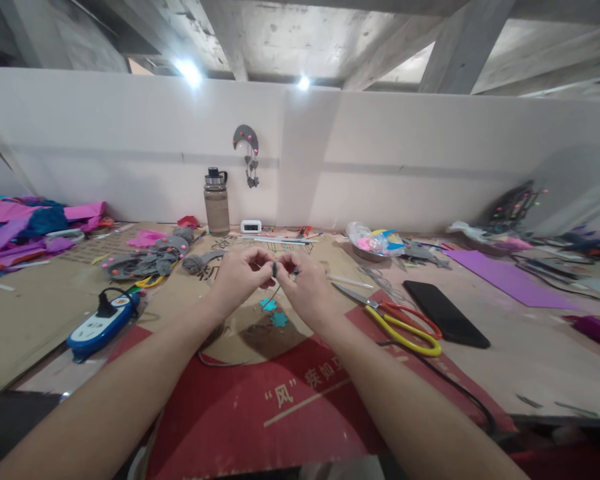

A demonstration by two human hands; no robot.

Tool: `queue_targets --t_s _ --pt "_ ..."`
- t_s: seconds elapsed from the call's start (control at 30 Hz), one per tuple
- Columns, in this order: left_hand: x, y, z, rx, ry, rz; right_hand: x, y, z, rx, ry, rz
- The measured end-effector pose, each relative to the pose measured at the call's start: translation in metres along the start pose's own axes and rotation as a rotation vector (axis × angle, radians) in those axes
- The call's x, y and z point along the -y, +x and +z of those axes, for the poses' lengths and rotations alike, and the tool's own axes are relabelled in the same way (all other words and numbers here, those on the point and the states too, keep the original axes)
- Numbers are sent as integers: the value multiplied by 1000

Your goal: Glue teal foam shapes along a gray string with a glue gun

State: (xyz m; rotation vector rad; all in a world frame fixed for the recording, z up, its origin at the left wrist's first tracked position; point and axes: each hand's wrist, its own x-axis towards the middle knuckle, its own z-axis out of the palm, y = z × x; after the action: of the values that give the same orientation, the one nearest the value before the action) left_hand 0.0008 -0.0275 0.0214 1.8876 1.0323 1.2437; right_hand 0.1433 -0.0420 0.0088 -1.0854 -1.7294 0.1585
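My left hand (243, 277) and my right hand (306, 283) meet above the cardboard, fingertips pinched together around a small dark piece (275, 269). Its exact kind is too small to make out. A thin cord or stick seems to hang below the fingers. Just beneath lie two turquoise star- or flower-shaped cutouts (279, 319). To the right of my right hand rests a pair of scissors (405, 330) with red and yellow handles, its blades spread apart. A grey roll of felt or yarn (194, 264) sits left of my left hand.
A blue-and-white power strip (100, 325) and grey felt pieces with pink dots (140, 263) lie left. Behind stand a water bottle (217, 203) and small digital clock (251, 227). Rightward are a black phone (445, 312), a purple sheet (510, 277) and a bowl of scraps (373, 252).
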Motion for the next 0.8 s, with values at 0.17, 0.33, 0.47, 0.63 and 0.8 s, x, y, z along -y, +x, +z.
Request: queue_targets --t_s 0.17,0.33,0.47,0.63,0.8 --pt "1 1 1 25 -19 -66 -3 -2 1 22 45 31" --pt "2 2 0 77 91 -128 -11 -6 3 58 28 63" --pt "2 2 -3 36 371 -27 -14 -6 5 65 -3 47" --pt "3 4 -6 51 436 -3 -14 -5 7 91 0 77" --pt "7 6 -7 109 399 -53 -18 -7 13 113 33 114"
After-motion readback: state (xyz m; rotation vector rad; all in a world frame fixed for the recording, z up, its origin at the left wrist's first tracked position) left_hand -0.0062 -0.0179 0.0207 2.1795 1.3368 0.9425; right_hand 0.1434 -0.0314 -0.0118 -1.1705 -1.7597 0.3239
